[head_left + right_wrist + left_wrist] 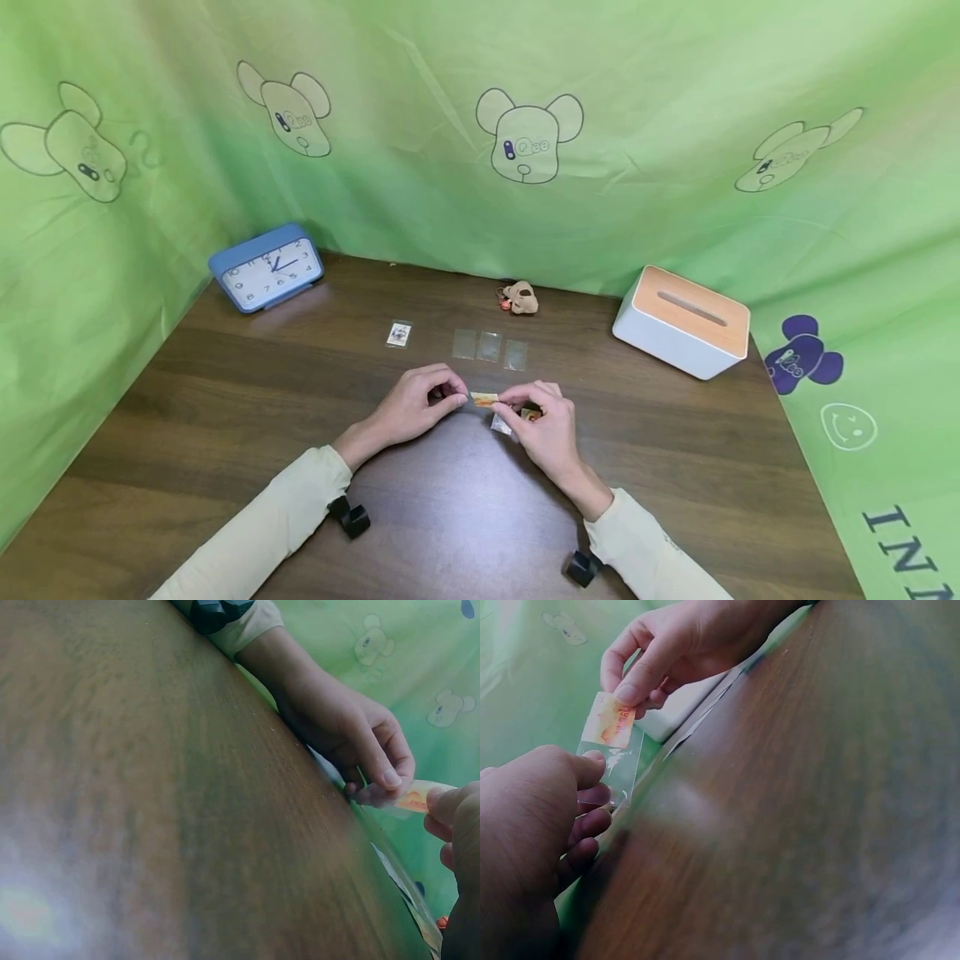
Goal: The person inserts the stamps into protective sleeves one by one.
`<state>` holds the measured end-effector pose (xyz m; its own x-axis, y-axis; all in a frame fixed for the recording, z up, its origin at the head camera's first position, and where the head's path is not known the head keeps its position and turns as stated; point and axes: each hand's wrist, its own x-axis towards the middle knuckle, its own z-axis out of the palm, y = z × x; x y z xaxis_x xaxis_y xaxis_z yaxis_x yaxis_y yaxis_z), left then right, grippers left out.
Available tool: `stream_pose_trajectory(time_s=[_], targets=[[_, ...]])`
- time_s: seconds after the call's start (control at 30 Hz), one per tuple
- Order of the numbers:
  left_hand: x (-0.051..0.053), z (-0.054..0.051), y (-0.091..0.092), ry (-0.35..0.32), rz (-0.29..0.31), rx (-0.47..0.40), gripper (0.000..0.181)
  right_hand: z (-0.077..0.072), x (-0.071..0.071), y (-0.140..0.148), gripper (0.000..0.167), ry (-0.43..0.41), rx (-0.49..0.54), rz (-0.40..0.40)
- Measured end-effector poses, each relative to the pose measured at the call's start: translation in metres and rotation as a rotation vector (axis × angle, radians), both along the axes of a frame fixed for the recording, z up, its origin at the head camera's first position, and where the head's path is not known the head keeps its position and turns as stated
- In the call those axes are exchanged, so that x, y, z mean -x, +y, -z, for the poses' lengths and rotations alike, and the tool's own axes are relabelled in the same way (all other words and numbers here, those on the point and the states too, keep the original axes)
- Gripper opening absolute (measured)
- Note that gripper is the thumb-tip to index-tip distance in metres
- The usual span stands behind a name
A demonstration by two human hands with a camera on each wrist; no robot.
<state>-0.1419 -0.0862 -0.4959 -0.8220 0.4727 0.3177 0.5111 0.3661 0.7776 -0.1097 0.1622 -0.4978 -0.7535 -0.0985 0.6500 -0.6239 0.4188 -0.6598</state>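
A small orange-and-yellow card (pixel 484 400) is held between the two hands above the table. In the left wrist view the card (pixel 609 724) is partly inside a clear sleeve (pixel 622 771). My left hand (pixel 414 403) pinches the sleeve between thumb and fingers. My right hand (pixel 546 425) pinches the card's other end with thumb and index finger; the right wrist view shows the card (pixel 414 799) bent slightly. Below and beside the right hand, a pale card (pixel 501 424) and another orange card (pixel 531 414) lie partly hidden by its fingers.
Farther back on the table (pixel 225 400) lie several clear sleeves (pixel 489 347) and a sleeved card (pixel 399 334). A brown plush keychain (pixel 522 297) sits behind them. A blue clock (pixel 272 268) stands at the back left, a tissue box (pixel 681 323) at the back right.
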Motion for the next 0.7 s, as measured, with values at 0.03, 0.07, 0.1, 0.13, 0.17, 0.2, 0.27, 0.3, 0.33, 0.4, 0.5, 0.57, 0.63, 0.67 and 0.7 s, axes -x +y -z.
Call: stream_pose_trajectory(time_s=[0.03, 0.07, 0.1, 0.13, 0.17, 0.2, 0.27, 0.3, 0.33, 0.4, 0.5, 0.57, 0.63, 0.67, 0.7], targets=[[0.0, 0.0, 0.0, -0.004, 0.002, 0.004, 0.007, 0.0, 0.0, 0.0, 0.028, -0.001, 0.002, -0.001], [0.0, -0.001, 0.001, -0.007, 0.002, 0.006, 0.008, -0.001, 0.0, 0.0, 0.028, -0.004, 0.003, -0.001], [0.0, -0.001, 0.001, -0.011, 0.003, 0.007, 0.007, -0.001, 0.0, 0.0, 0.028, -0.008, 0.005, -0.001], [-0.001, -0.001, 0.001, -0.014, 0.002, 0.008, 0.008, -0.001, -0.001, 0.0, 0.028, -0.012, 0.007, 0.001], [-0.001, 0.0, 0.001, -0.017, 0.003, 0.006, 0.008, 0.0, -0.001, -0.001, 0.029, -0.014, 0.005, 0.004], [-0.002, 0.0, 0.001, -0.017, 0.002, 0.004, 0.008, -0.001, -0.002, -0.002, 0.029, -0.019, 0.007, 0.006], [-0.004, 0.001, 0.0, -0.012, -0.001, 0.0, 0.008, -0.004, -0.005, -0.005, 0.029, -0.022, 0.009, 0.005], [-0.004, 0.002, 0.0, -0.008, -0.001, -0.003, 0.009, -0.008, -0.007, -0.006, 0.029, -0.019, 0.011, 0.005], [-0.005, 0.002, -0.001, -0.002, 0.0, -0.006, 0.009, -0.012, -0.008, -0.008, 0.029, -0.017, 0.015, 0.004], [-0.005, 0.003, 0.0, 0.01, 0.003, -0.019, 0.01, -0.02, -0.012, -0.011, 0.029, -0.013, 0.023, 0.0], [-0.006, 0.003, 0.001, 0.015, 0.014, -0.034, 0.01, -0.023, -0.013, -0.012, 0.029, -0.014, 0.034, -0.011], [-0.007, 0.002, 0.003, 0.015, 0.026, -0.042, 0.011, -0.018, -0.011, -0.01, 0.029, -0.026, 0.036, -0.019], [-0.007, 0.002, 0.004, 0.014, 0.036, -0.041, 0.011, -0.01, -0.008, -0.007, 0.029, -0.034, 0.032, -0.027], [-0.008, 0.002, 0.005, 0.016, 0.039, -0.04, 0.011, -0.007, -0.006, -0.006, 0.028, -0.04, 0.03, -0.032], [-0.008, 0.001, 0.006, 0.018, 0.041, -0.041, 0.011, -0.004, -0.005, -0.004, 0.028, -0.04, 0.026, -0.036]])
